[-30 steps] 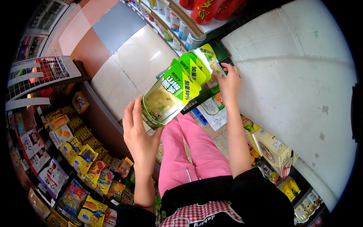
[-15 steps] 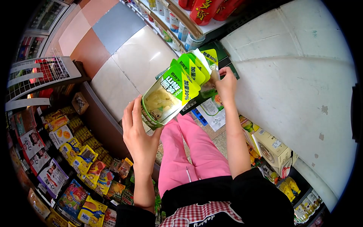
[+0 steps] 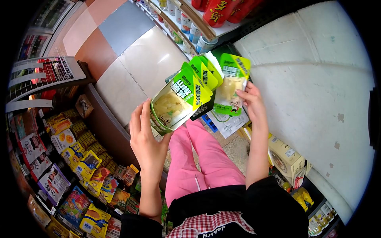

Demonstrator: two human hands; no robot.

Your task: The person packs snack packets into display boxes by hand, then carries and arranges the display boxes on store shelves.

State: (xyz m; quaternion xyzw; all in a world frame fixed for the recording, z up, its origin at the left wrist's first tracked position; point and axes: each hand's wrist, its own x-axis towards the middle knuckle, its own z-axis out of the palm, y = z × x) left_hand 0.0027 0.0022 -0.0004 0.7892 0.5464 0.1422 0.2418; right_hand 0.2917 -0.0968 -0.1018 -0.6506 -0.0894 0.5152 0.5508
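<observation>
Centre of frame: left hand [image 3: 146,135] curled around the lower-left end of a row of green-and-yellow packets [image 3: 176,99], fingers along the outer side, thumb at the near corner. The foremost packet faces up, pale pieces showing through its window; others fan behind it toward the upper right. A dark printed surface [image 3: 204,110] shows beside and below the row; cannot tell whether the packets stand in it.

Right hand [image 3: 253,101], right of centre: gripping a single packet [image 3: 231,85] by its right edge, one digit over the front face, the rest mostly hidden behind. This packet sits just beside the row's far end, header uppermost, cartoon figure near its bottom. Whether it touches the row is unclear.

Handling, by judgement: packet light, film slick and flexible, header and bottom band flatter than the middle. Contents look brittle enough to crack under a squeeze on the window; better purchase at the header or side edge, pinched flat. The row likely slides and splays if gripped at one end only; a palm beneath would steady it.

Surroundings: pink trousers [image 3: 200,158] below the row; red cans [image 3: 220,12] on a shelf, top of frame; bagged snacks [image 3: 95,220] lower left; tan carton [image 3: 289,155] lower right; pale panel [image 3: 305,87] filling the right side.
</observation>
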